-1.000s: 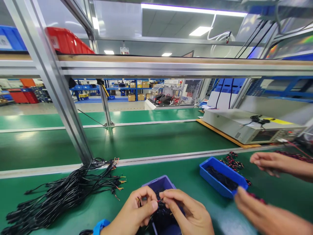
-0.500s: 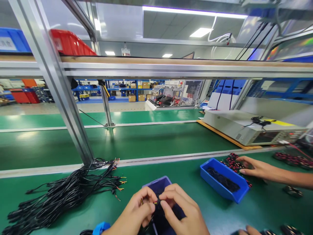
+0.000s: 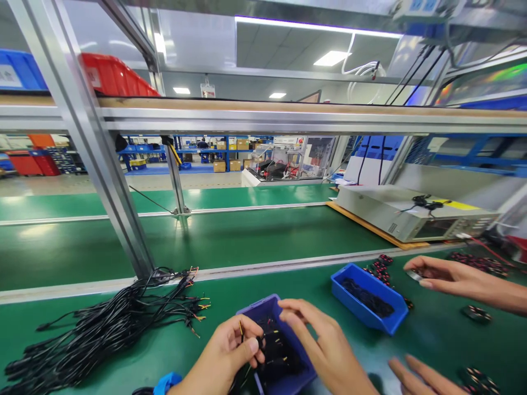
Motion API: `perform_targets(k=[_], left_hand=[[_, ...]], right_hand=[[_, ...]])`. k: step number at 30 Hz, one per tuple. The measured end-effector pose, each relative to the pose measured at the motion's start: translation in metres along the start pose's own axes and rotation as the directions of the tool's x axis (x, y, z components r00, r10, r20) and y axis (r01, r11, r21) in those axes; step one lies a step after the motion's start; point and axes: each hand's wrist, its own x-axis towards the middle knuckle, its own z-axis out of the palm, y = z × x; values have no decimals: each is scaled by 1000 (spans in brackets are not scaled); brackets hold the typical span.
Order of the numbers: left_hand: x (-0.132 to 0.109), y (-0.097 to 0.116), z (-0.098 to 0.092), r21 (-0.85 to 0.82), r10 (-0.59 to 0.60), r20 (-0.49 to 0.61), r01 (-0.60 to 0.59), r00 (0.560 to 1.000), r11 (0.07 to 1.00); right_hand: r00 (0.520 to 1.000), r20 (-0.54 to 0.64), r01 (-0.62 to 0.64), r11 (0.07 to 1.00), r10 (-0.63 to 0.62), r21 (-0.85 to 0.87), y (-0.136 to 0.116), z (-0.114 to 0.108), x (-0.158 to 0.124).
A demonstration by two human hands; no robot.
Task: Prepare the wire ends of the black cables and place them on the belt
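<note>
My left hand [image 3: 228, 351] pinches the end of a black cable [image 3: 259, 342] between thumb and fingers. A thin yellow-and-black wire [image 3: 241, 329] sticks up from the same grip. My right hand [image 3: 325, 345] is apart from the cable, its fingers spread over the right side of a purple-blue bin [image 3: 260, 301]. Inside that bin lie small black parts [image 3: 280, 356], some with light-coloured tips; my hands hide part of them. To the left, a large bundle of black cables [image 3: 102, 323] lies on the green bench, its stripped coloured wire ends pointing right.
A blue bin [image 3: 395, 318] with black pieces stands to the right. Another person's hand [image 3: 457, 280] holds a small round part beyond it, and a second hand [image 3: 424, 378] is blurred nearer. A grey instrument [image 3: 370, 208] and metal post [image 3: 102, 159] stand behind.
My right hand has let go of the cable end and moved up and right, its fingers opening. The other person's far hand has lifted a small part from the pile.
</note>
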Motion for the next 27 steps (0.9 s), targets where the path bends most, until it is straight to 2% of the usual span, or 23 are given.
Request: perform_targets(k=[2,4,6,8,11,14,21,24,27], left_hand=[[1,1,1,-5,4,-43,-4,999,1000],[2,1,0,38,15,-90,-12,996,999],[2,0,-2,120,38,-134,-22,990,992],[1,0,-5,215,85,-168,-47,982,976],[-1,4,-7,327,147,-195,-77,970,942],[-2,6,-8,355,148,-194,-71,970,932],[1,3,-6,34,13,-129,-9,992,999],[0,6,-3,-2,-51,-78,51,996,999],[-4,11,0,-19,-56,-62,55,997,998]], right_hand=[[999,-3,34,961,-37,-274,8,-4,0],[995,75,95,866,-67,-492,13,-1,-3],[984,160,157,779,-73,-607,13,8,-5],[969,235,210,735,-71,-645,14,19,-7],[959,278,228,740,-58,-632,16,30,-7],[966,253,200,775,-54,-599,16,30,-6],[998,45,51,951,-40,-306,16,12,-2],[1000,-1,24,963,-26,-269,19,7,0],[995,-30,86,949,-100,-304,18,4,-2]])
